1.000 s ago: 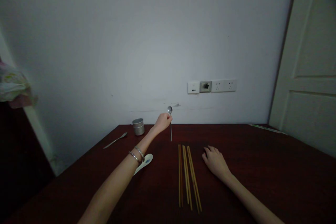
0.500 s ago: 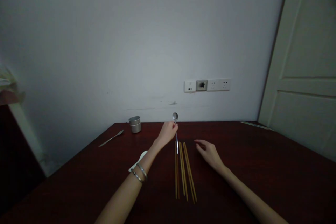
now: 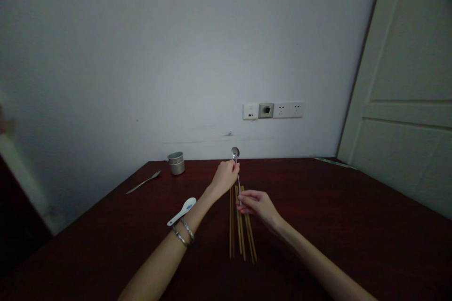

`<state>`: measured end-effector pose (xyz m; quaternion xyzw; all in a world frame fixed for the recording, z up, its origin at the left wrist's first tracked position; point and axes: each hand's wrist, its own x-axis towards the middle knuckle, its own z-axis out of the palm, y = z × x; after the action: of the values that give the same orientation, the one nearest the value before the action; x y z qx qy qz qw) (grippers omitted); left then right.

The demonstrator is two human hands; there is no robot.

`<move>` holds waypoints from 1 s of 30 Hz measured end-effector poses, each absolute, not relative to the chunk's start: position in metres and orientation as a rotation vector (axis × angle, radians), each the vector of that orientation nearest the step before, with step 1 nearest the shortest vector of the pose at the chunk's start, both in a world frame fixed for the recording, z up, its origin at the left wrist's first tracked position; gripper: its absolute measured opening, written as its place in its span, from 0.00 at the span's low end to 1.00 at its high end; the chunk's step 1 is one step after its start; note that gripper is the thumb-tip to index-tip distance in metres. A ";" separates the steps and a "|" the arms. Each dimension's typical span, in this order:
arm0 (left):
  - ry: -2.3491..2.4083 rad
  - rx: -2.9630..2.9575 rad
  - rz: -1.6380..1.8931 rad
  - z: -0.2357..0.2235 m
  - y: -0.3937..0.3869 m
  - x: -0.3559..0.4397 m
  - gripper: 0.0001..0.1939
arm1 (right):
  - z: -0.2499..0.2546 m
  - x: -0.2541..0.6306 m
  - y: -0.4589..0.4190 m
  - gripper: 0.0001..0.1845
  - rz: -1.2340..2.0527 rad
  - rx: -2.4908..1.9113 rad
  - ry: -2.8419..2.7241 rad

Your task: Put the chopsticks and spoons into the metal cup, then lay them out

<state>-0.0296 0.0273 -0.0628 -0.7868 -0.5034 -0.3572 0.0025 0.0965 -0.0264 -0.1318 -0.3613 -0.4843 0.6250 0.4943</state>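
Observation:
A long-handled metal spoon [image 3: 235,152] is held up over the table, its bowl at the top. My left hand [image 3: 226,176] is closed round the handle just below the bowl. Fingers of my right hand [image 3: 257,206] pinch the lower end of the same handle. Beneath and behind my right hand lie several wooden chopsticks [image 3: 241,240], side by side and pointing away from me; the hand hides part of them. A white ceramic soup spoon [image 3: 183,210] with a blue mark rests beside my left forearm, which wears two bracelets.
On the dark red table [image 3: 303,235], a metal fork [image 3: 144,182] lies at the left near a grey metal cup [image 3: 176,163]. A thin flat strip [image 3: 334,163] lies at the far right edge. Wall sockets [image 3: 273,110] sit behind, and a pale door [image 3: 406,103] stands at the right.
My right hand has moved left and taken hold of the spoon handle's lower end. My left hand keeps its grip near the bowl. The view has shifted slightly.

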 end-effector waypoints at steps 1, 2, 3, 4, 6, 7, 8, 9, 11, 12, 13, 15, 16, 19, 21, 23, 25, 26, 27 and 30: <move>-1.569 -2.474 -1.124 -0.062 0.027 -0.029 0.19 | -0.131 0.097 -0.026 0.15 1.502 -0.885 -1.193; -1.567 -2.474 -1.123 -0.062 0.027 -0.029 0.19 | -0.129 0.098 -0.025 0.15 1.480 -0.892 -1.214; -1.571 -2.468 -1.115 -0.060 0.026 -0.029 0.19 | -0.127 0.099 -0.025 0.14 1.446 -0.898 -1.236; -1.582 -2.455 -1.095 -0.058 0.025 -0.030 0.19 | -0.125 0.101 -0.024 0.14 1.399 -0.906 -1.259; -1.606 -2.409 -1.017 -0.050 0.018 -0.031 0.19 | -0.117 0.107 -0.022 0.14 1.273 -0.927 -1.308; -1.604 -2.379 -0.971 -0.045 0.012 -0.033 0.19 | -0.112 0.111 -0.021 0.13 1.201 -0.943 -1.337; -1.583 -2.350 -0.928 -0.038 0.005 -0.034 0.18 | -0.106 0.116 -0.020 0.13 1.123 -0.967 -1.369; -1.541 -2.317 -0.903 -0.030 -0.003 -0.035 0.17 | -0.099 0.122 -0.018 0.13 1.040 -0.999 -1.408; -1.398 -2.258 -0.899 -0.016 -0.020 -0.038 0.14 | -0.082 0.133 -0.015 0.12 0.842 -1.084 -1.525; -1.312 -2.233 -0.907 -0.009 -0.026 -0.040 0.12 | -0.074 0.139 -0.014 0.12 0.729 -1.128 -1.602; -1.215 -2.234 -0.901 -0.005 -0.031 -0.041 0.11 | -0.065 0.143 -0.013 0.12 0.617 -1.166 -1.688; -1.032 -2.271 -0.875 0.000 -0.034 -0.042 0.11 | -0.048 0.148 -0.013 0.12 0.425 -1.204 -1.845; -0.959 -2.313 -0.851 -0.001 -0.033 -0.043 0.11 | -0.041 0.149 -0.014 0.12 0.355 -1.204 -1.916; -0.895 -2.496 -0.799 -0.007 -0.021 -0.043 0.13 | -0.021 0.147 -0.019 0.12 0.265 -1.188 -2.065; -0.967 -2.687 -0.808 -0.012 -0.014 -0.044 0.13 | -0.012 0.145 -0.022 0.12 0.282 -1.186 -2.112; -1.084 -2.887 -0.872 -0.016 -0.008 -0.045 0.12 | -0.005 0.144 -0.023 0.12 0.349 -1.176 -2.147; -1.210 -3.047 -0.965 -0.019 -0.006 -0.046 0.12 | -0.001 0.143 -0.023 0.12 0.450 -1.154 -2.159; -1.261 -3.110 -1.018 -0.020 -0.005 -0.047 0.12 | 0.000 0.143 -0.023 0.12 0.513 -1.139 -2.155; -1.303 -3.175 -1.070 -0.022 -0.004 -0.046 0.11 | 0.000 0.143 -0.021 0.13 0.580 -1.119 -2.144; -1.400 -3.384 -1.245 -0.027 0.000 -0.042 0.11 | -0.002 0.142 -0.015 0.13 0.737 -1.039 -2.101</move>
<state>-0.0423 -0.0002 -0.0272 -0.8177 -0.3385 -0.3010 -0.3552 0.1418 -0.0152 -0.0017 -0.3983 -0.8054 0.2826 0.3359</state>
